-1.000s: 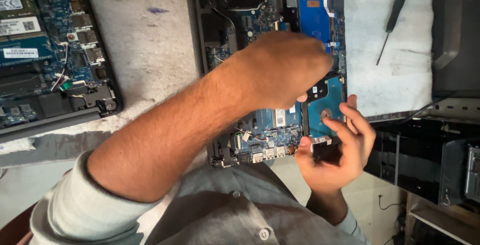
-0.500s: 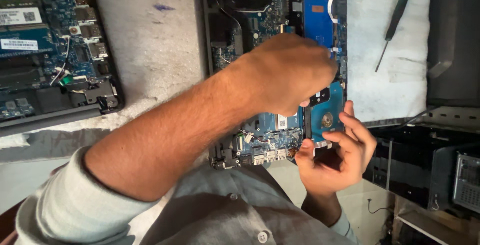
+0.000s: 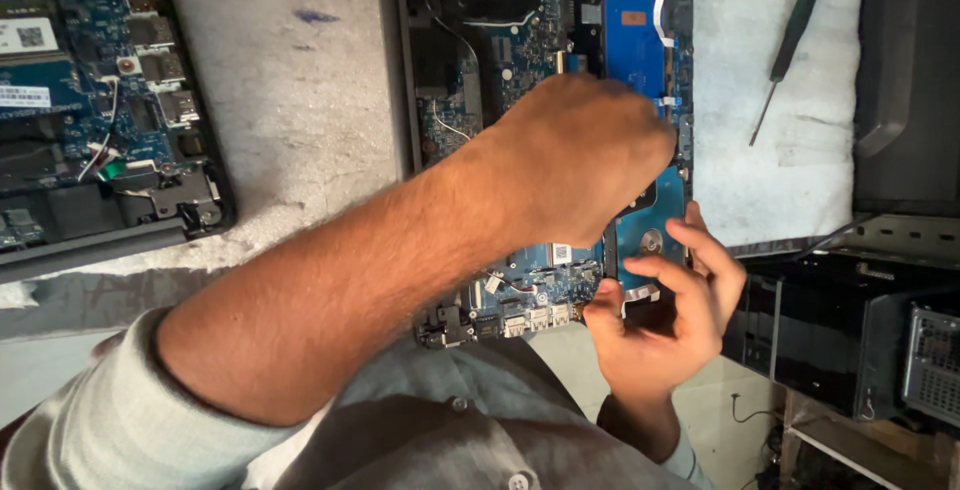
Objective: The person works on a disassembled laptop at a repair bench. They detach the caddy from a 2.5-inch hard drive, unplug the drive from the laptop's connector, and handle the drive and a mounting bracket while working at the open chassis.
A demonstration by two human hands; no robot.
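Note:
An open laptop (image 3: 470,60) lies with its blue motherboard and fan bared. A blue hard drive (image 3: 652,222) sits in its near right corner. My right hand (image 3: 672,322) grips the drive's near end, thumb on one side and fingers curled over the other. My left hand (image 3: 590,160) reaches across from the left and lies curled on the drive's far end and the board. Its fingertips are hidden underneath, so whether it grips anything does not show.
A second opened laptop (image 3: 90,110) lies at the left on the grey bench. A black screwdriver (image 3: 790,45) rests on a white cloth (image 3: 780,170) at the right. Dark computer cases (image 3: 900,330) stand beyond the bench's right edge.
My right hand's fingers have closed further over the drive's near end. My left hand has stayed on the drive's far end.

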